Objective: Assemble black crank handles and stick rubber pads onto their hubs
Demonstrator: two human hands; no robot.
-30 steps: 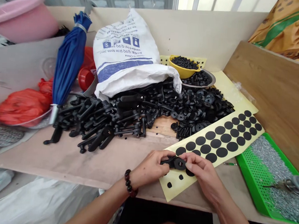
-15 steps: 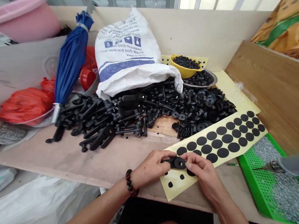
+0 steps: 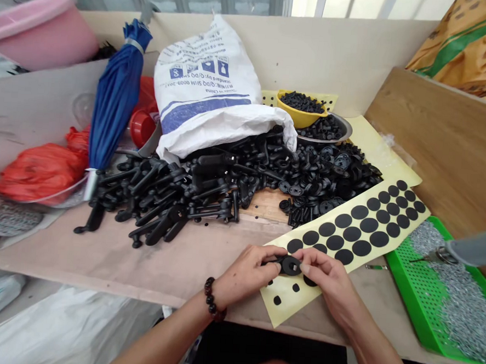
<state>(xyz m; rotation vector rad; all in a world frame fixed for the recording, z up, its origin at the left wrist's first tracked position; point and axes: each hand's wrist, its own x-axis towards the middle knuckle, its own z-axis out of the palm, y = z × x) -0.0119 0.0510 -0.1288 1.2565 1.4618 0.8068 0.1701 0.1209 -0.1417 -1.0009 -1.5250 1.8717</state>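
My left hand (image 3: 246,272) and my right hand (image 3: 328,283) meet near the table's front edge, both pinched on one small black plastic part (image 3: 288,265) with a round disc end. They hover over the near corner of a yellow backing sheet (image 3: 291,306) that carries rows of round black stickers (image 3: 357,230). A bead bracelet sits on my left wrist. Behind the hands lies a big pile of black plastic levers (image 3: 172,197) and round black parts (image 3: 329,176).
A white sack (image 3: 209,89) spills parts at the back. A yellow bowl (image 3: 298,117) and metal bowl (image 3: 342,136) hold small black pieces. A green tray (image 3: 409,294) of silver screws sits right, a grey tool tip (image 3: 469,251) above it. Folded blue umbrella (image 3: 114,97), red bag (image 3: 38,169) and pink tub (image 3: 38,26) stand left.
Both hands stay on the black part with barely any shift. The grey tool at the right edge has risen and moved left over the green tray.
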